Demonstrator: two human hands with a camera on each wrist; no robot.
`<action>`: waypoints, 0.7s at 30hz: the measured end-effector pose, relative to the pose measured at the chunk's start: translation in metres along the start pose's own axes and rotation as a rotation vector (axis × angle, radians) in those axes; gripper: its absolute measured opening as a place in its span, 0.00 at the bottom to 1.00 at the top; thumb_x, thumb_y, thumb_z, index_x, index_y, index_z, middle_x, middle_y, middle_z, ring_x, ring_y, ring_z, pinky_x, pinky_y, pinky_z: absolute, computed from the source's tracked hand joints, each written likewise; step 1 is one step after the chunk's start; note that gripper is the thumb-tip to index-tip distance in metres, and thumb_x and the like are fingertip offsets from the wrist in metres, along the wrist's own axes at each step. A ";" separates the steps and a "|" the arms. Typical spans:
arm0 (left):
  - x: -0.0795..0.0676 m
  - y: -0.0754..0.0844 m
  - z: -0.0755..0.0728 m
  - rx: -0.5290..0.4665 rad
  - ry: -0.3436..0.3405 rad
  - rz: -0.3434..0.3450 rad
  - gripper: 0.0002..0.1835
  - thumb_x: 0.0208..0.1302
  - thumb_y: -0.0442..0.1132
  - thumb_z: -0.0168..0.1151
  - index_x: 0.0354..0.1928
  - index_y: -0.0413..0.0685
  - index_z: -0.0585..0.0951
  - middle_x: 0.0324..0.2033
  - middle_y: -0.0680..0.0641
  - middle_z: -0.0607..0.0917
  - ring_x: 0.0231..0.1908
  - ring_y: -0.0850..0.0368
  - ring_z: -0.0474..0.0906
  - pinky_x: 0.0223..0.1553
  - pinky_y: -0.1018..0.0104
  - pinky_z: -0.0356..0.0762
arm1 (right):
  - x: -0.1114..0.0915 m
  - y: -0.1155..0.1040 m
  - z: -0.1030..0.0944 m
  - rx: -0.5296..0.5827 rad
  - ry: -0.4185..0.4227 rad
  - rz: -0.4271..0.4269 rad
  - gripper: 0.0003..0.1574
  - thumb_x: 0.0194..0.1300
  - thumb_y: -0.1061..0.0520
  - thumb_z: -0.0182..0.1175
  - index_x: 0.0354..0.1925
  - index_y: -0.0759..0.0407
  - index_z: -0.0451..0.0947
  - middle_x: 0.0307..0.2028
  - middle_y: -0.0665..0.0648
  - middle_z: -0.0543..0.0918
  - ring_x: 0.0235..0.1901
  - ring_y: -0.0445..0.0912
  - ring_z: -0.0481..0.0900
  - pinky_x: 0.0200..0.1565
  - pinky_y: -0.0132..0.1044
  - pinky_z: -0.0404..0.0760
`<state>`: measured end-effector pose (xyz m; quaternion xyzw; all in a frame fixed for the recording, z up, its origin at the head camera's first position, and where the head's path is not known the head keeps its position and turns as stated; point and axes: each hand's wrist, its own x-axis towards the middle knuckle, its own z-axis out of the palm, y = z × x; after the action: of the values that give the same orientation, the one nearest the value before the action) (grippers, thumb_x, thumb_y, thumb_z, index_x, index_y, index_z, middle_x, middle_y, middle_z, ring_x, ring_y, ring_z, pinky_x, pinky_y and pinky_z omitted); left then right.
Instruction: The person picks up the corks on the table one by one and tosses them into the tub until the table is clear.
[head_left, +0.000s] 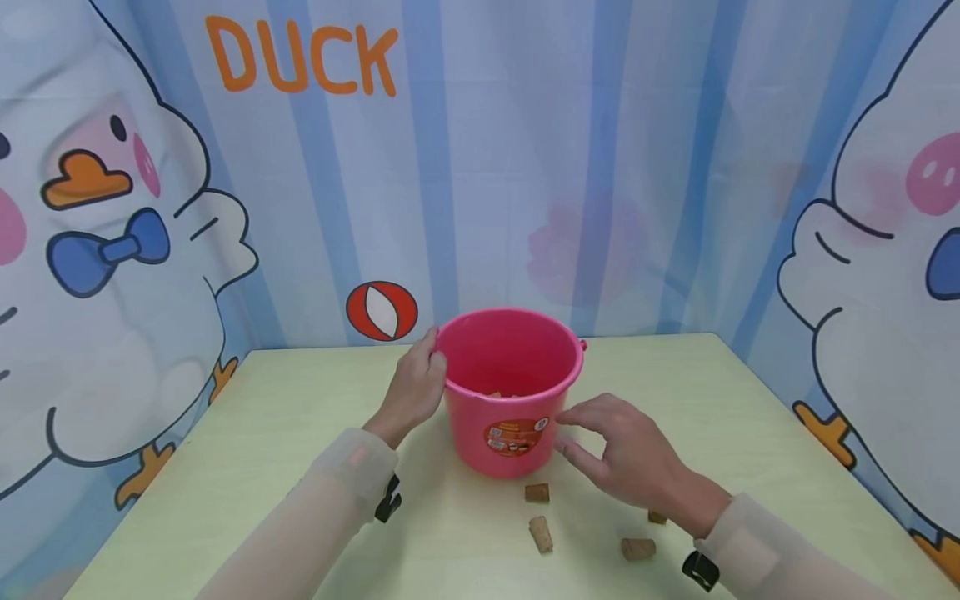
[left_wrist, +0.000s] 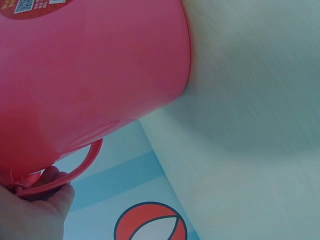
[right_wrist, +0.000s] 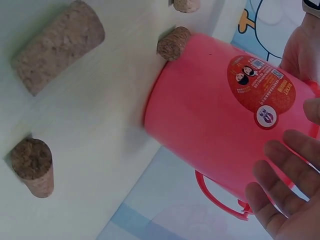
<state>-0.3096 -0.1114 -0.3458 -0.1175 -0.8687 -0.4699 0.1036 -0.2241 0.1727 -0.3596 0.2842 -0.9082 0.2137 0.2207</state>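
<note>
A pink bucket [head_left: 480, 425] with a red label stands upright on the table, and some cork pieces [head_left: 495, 394] show inside it. My left hand [head_left: 415, 383] grips its rim at the left side, by the handle [left_wrist: 82, 167], with fingers curled at the rim. To the right of the bucket is my right hand [head_left: 630, 454], its fingers spread and nothing held. In the right wrist view those fingers [right_wrist: 282, 170] reach along the bucket's side near the label. Several corks lie on the table, including a cork [head_left: 540, 534] in front and one [head_left: 638, 548] below my right hand.
The pale table [head_left: 315, 417] ends at a striped blue curtain [head_left: 495, 167] printed with white ducks and a red ball [head_left: 382, 311]. Another cork [head_left: 537, 492] lies close to the bucket's base, and one [head_left: 657, 517] is partly hidden under my right wrist.
</note>
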 end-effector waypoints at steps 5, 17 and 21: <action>0.001 0.000 0.000 0.006 -0.002 0.001 0.33 0.79 0.42 0.38 0.81 0.41 0.50 0.79 0.42 0.57 0.76 0.42 0.56 0.69 0.46 0.68 | -0.003 0.002 0.006 -0.007 -0.033 0.003 0.21 0.62 0.48 0.74 0.53 0.52 0.88 0.46 0.47 0.89 0.47 0.45 0.83 0.48 0.47 0.86; -0.001 0.001 0.000 -0.001 -0.007 -0.001 0.33 0.80 0.42 0.38 0.82 0.42 0.49 0.78 0.44 0.59 0.75 0.42 0.58 0.68 0.47 0.69 | -0.006 0.002 0.021 -0.030 -0.121 0.016 0.22 0.59 0.49 0.76 0.51 0.52 0.88 0.45 0.45 0.89 0.46 0.43 0.82 0.47 0.44 0.86; -0.003 0.001 0.001 -0.012 -0.005 -0.010 0.34 0.80 0.43 0.40 0.82 0.44 0.48 0.78 0.45 0.59 0.74 0.43 0.60 0.66 0.49 0.72 | -0.005 0.000 0.024 -0.012 -0.167 0.030 0.22 0.58 0.50 0.77 0.51 0.53 0.88 0.45 0.47 0.90 0.46 0.43 0.82 0.47 0.45 0.86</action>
<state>-0.3069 -0.1106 -0.3459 -0.1150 -0.8666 -0.4755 0.0983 -0.2273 0.1625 -0.3820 0.2860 -0.9289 0.1873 0.1424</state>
